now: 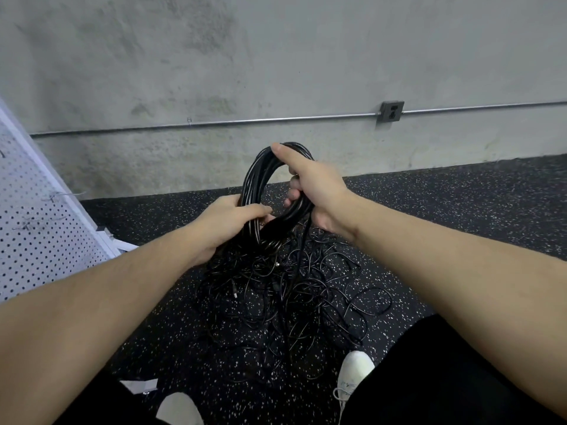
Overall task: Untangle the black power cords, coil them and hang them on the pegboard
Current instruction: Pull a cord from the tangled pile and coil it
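Observation:
A thick coil of black power cord (254, 179) stands upright between my hands, above the floor. My left hand (228, 220) grips the coil's lower left side, fingers curled round the strands. On the right side, my right hand (310, 185) holds the coil, with the thumb stretched up over its top and the fingers wrapped underneath. A strand runs from the coil down into a loose tangle of black cords (291, 292) spread on the speckled floor below. The white pegboard (33, 222) leans at the far left, with a few wire hooks on it.
A grey concrete wall with a metal conduit (245, 120) and an outlet box (392, 111) runs behind. The floor is black speckled rubber. My white shoes (352, 378) and black trousers are at the bottom, close to the tangle. A small white bracket (139, 385) lies at lower left.

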